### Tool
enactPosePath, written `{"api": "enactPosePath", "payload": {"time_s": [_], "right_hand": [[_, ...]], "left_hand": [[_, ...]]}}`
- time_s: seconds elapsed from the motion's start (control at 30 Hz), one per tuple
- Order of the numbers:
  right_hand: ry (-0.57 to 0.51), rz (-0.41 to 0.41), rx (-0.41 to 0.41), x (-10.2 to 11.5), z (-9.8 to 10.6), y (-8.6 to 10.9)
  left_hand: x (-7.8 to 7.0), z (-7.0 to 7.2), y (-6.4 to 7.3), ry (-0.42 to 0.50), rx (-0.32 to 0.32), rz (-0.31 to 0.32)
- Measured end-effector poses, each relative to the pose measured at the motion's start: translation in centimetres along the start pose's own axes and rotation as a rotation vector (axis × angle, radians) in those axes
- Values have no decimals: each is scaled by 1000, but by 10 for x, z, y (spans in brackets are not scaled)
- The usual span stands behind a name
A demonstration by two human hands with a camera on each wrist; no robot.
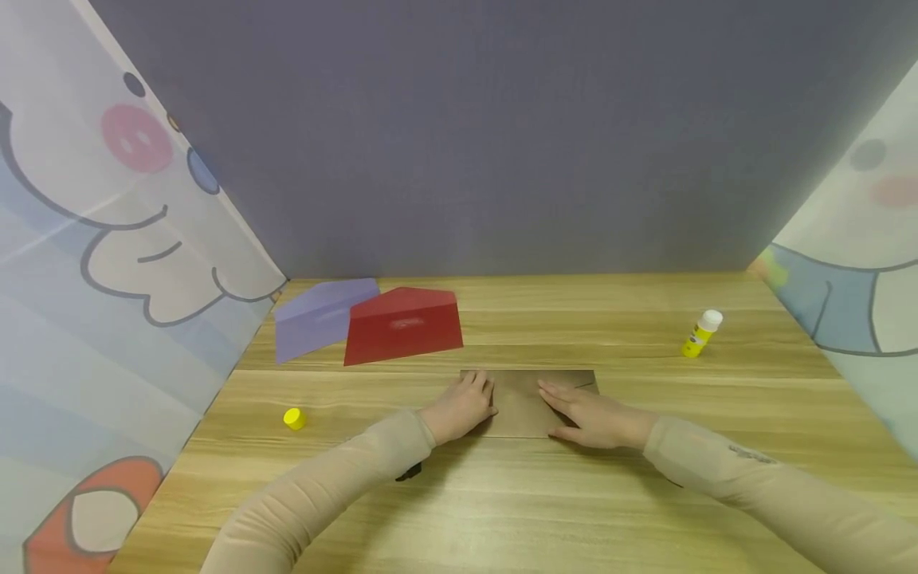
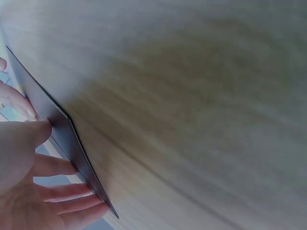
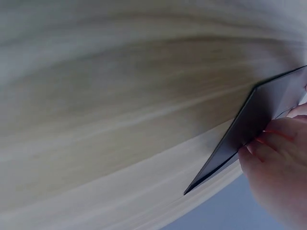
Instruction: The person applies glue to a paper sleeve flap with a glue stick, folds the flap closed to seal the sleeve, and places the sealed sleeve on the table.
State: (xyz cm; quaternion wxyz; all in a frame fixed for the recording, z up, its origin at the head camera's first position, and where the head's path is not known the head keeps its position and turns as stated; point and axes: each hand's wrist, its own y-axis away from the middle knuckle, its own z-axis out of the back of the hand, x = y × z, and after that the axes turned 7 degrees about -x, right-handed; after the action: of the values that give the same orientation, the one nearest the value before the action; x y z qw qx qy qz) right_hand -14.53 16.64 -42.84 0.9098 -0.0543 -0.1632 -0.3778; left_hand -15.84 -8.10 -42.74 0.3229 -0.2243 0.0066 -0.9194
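Left hand [image 1: 459,405]: relaxed fingers resting on the left end of a brown envelope [image 1: 519,414], thumb on its face. Right hand [image 1: 591,414]: fingers extended, laid over the right end. Neither appears to be gripping.

Envelope lies on the wooden table [image 1: 502,510], in front of the person, nearer than the red envelope [image 1: 405,325] and the purple envelope [image 1: 323,315]. A slanting edge shows at its upper right corner, probably a flap.

Risks, as judged: uneven pressure between the two ends could skew the flap or crease the paper. Hands drawing toward each other might buckle the middle. Any wet glue at an edge could stick to fingertips or the table.

Glue stick [image 1: 701,333] stands off right, yellow cap [image 1: 295,418] far left. If that cap belongs to it, the glue may dry out; exposed glue cannot be made out.
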Motion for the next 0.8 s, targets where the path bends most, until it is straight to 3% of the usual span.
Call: {"api": "enactPosePath", "payload": {"time_s": [0.23,0.37,0.5,0.67,0.8], "right_hand": [[-32,-28,-24,-3,5,3],[-53,-48,-125,-10,9,2],[-91,-122,-251,-16,11,5],[-270,-283,-341,-11,19,18],[-445,-373,-387,-2,26,30]], "left_hand": [[-2,1,4,-28,7,-5],[-1,2,5,2,3,7],[6,7,4,105,-4,62],[14,17,5,349,-20,245],[14,26,12,661,0,479]]}}
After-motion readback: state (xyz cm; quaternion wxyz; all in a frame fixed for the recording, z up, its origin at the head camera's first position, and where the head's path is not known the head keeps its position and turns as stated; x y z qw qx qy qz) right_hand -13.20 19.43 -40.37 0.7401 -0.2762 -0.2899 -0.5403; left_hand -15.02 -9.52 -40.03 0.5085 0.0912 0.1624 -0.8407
